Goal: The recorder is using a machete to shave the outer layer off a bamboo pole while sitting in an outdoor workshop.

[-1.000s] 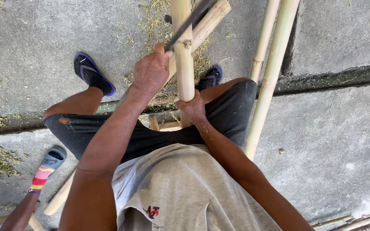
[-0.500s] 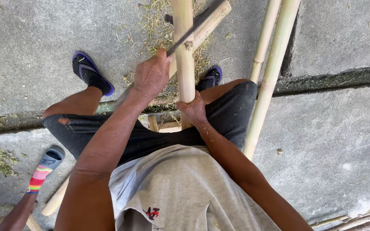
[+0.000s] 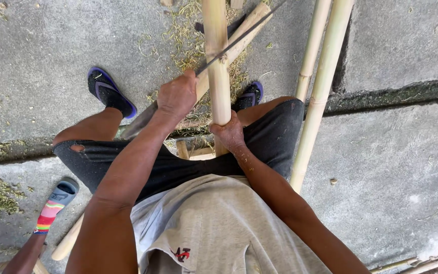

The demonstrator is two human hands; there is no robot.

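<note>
I sit over a pale bamboo pole [image 3: 216, 50] that stands up between my knees. My right hand [image 3: 229, 134] is wrapped around its lower part. A long, thin knife blade [image 3: 239, 38] lies slantwise across the pole, touching its side above that grip. My left hand [image 3: 178, 96] is shut on the knife's handle, just left of the pole. A grey end of the knife [image 3: 139, 122] sticks out behind this hand.
Two long bamboo poles [image 3: 320, 91] lean at the right. Another pole [image 3: 244, 35] lies on the concrete amid green shavings [image 3: 188, 45]. My feet wear dark flip-flops [image 3: 110, 94]. Another person's foot in a striped sandal [image 3: 51, 205] is at lower left. A groove [image 3: 396, 94] crosses the floor.
My left hand and the blade have slid a little down the pole toward me. My right hand keeps its grip in the same place.
</note>
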